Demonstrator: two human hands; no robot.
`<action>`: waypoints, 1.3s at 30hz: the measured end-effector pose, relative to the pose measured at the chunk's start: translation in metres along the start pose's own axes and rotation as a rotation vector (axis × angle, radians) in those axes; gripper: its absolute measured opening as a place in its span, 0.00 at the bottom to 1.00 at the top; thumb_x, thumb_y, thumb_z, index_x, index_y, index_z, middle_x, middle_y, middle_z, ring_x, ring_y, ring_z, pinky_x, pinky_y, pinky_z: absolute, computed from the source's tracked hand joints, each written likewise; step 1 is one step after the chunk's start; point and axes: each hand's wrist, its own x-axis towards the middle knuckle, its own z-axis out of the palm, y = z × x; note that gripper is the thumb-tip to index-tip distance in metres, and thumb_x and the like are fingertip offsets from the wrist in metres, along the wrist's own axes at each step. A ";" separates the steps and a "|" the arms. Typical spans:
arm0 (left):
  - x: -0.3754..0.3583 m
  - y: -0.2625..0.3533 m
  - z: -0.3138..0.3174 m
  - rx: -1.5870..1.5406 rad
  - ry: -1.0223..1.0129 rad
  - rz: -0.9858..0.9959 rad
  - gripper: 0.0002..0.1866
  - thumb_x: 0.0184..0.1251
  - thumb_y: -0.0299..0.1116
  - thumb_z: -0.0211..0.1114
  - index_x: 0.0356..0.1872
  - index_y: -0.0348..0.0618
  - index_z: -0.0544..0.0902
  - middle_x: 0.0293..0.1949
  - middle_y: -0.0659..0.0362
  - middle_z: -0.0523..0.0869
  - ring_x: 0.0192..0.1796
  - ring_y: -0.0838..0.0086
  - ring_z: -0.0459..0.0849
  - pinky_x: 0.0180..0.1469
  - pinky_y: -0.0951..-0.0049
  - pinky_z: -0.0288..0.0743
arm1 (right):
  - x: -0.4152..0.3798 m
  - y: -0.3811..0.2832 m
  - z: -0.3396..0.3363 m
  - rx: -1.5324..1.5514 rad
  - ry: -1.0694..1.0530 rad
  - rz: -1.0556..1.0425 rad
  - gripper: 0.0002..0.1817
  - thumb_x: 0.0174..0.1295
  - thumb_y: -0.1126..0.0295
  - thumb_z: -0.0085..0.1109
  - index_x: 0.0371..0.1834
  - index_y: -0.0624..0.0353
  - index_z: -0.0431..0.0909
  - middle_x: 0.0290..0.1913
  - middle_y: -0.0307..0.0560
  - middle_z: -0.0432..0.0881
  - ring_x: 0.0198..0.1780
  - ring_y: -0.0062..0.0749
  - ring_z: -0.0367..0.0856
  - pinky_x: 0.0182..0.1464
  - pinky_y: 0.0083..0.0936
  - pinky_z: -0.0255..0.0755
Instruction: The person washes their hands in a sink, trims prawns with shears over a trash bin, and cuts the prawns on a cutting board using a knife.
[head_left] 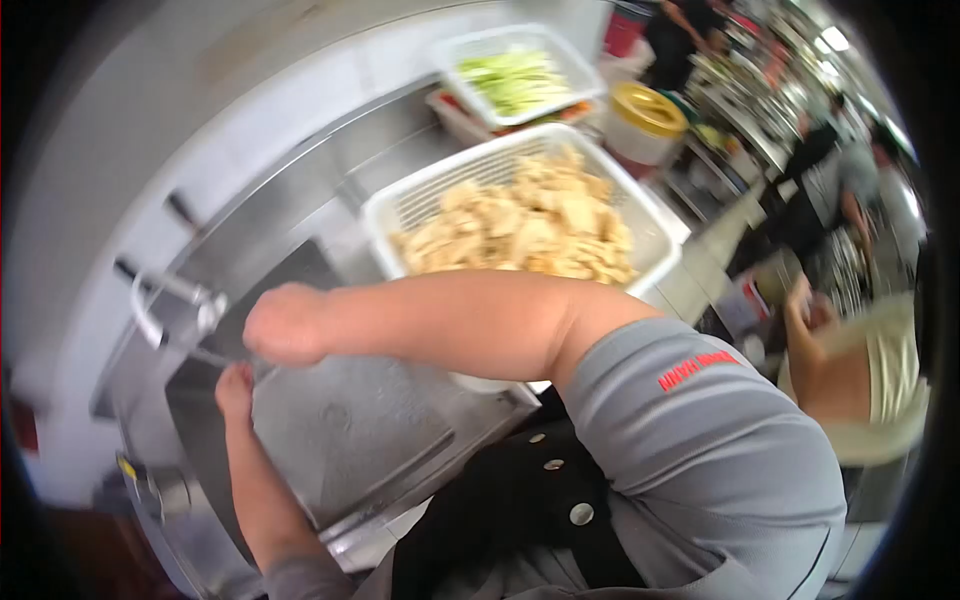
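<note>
My right hand point(285, 325) is curled closed, its back toward me, over the far left part of a steel sink point(345, 420). Just below it is my left hand point(235, 388), small and blurred, with its fingers drawn together. What either hand grips is hidden. Left of both hands, a white faucet point(150, 310) rises at the sink's back edge. A dark grey surface point(300, 270) shows behind my right hand. Beyond my right forearm, a white perforated basket point(655, 225) holds many pale yellow pieces point(520, 220).
Behind the basket, a white tray point(583, 72) holds green strips point(515, 82), stacked on another container. A yellow-lidded tub point(648, 110) stands beside them. At the right, several people are near counters, and a person's bare arm point(815, 350) reaches in close by.
</note>
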 end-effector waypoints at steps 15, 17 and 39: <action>-0.381 0.371 0.443 0.450 -0.902 0.774 0.03 0.73 0.26 0.62 0.40 0.38 0.80 0.35 0.58 0.81 0.37 0.73 0.79 0.41 0.73 0.74 | -0.486 0.061 -0.100 0.796 0.560 0.552 0.12 0.68 0.72 0.58 0.53 0.61 0.81 0.44 0.43 0.88 0.44 0.27 0.85 0.48 0.25 0.78; -0.439 0.372 0.534 0.519 -0.983 1.071 0.15 0.64 0.26 0.68 0.52 0.38 0.80 0.48 0.47 0.82 0.49 0.55 0.82 0.51 0.61 0.77 | -0.532 0.079 -0.074 1.045 0.733 0.636 0.17 0.68 0.72 0.59 0.58 0.62 0.77 0.47 0.45 0.87 0.45 0.29 0.85 0.48 0.24 0.79; -0.506 0.364 1.105 0.005 -2.149 0.066 0.29 0.83 0.57 0.45 0.43 0.39 0.82 0.39 0.55 0.84 0.41 0.73 0.84 0.37 0.71 0.79 | -0.970 0.263 -0.234 1.044 0.984 1.126 0.24 0.78 0.55 0.52 0.65 0.62 0.76 0.58 0.46 0.82 0.59 0.29 0.79 0.60 0.28 0.76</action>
